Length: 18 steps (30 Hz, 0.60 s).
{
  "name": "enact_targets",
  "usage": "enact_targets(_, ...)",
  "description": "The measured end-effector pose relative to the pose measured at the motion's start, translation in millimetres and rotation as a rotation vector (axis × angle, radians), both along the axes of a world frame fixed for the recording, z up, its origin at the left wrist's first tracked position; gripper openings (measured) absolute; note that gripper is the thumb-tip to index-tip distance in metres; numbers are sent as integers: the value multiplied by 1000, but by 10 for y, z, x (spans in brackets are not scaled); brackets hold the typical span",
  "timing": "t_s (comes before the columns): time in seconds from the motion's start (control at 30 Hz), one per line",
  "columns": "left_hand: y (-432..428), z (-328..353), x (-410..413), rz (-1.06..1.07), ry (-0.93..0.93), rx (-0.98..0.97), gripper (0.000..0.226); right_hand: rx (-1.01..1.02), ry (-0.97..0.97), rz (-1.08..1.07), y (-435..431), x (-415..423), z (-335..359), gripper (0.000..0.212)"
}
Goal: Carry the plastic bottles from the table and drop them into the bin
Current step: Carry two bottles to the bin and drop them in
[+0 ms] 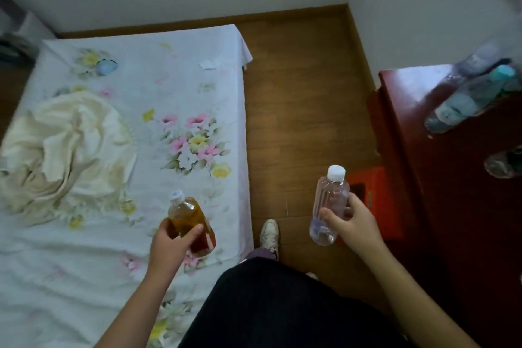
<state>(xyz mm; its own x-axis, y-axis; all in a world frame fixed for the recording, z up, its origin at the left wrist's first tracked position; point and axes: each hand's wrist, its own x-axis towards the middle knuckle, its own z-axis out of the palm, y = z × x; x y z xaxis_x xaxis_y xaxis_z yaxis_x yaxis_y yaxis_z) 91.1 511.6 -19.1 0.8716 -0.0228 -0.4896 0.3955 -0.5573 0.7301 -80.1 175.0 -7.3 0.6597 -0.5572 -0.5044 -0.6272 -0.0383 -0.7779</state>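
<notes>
My left hand (172,243) grips an amber plastic bottle (187,216) with a white cap and a red label, held over the edge of the bed. My right hand (354,223) grips a clear plastic bottle (330,200) with a white cap, held above the wooden floor. On the dark red table (440,178) at the right stand more clear bottles, one with a teal cap (463,102) and another (502,164) cut by the frame edge. An orange-red box-like container (375,186) sits on the floor beside the table, partly behind my right hand.
A bed with a white floral sheet (158,121) fills the left side, with a crumpled cream cloth (67,150) on it. A strip of wooden floor (305,99) runs between bed and table. My white shoe (269,234) and dark-clothed leg are at the bottom.
</notes>
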Motion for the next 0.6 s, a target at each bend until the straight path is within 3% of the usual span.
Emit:
enact_targets(0.23, -239, -74, 560, 126, 11, -20, 40, -61, 57, 70, -336, 613, -58, 43)
enact_targets(0.5, -1604, -34, 1579, -214, 20, -56, 62, -114, 103, -143, -1191, 977, -7, 56)
enact_targets(0.6, -2084, -33, 2058, -296, 18, -53, 63, -115, 130, -162, -1565, 1216, -74, 42)
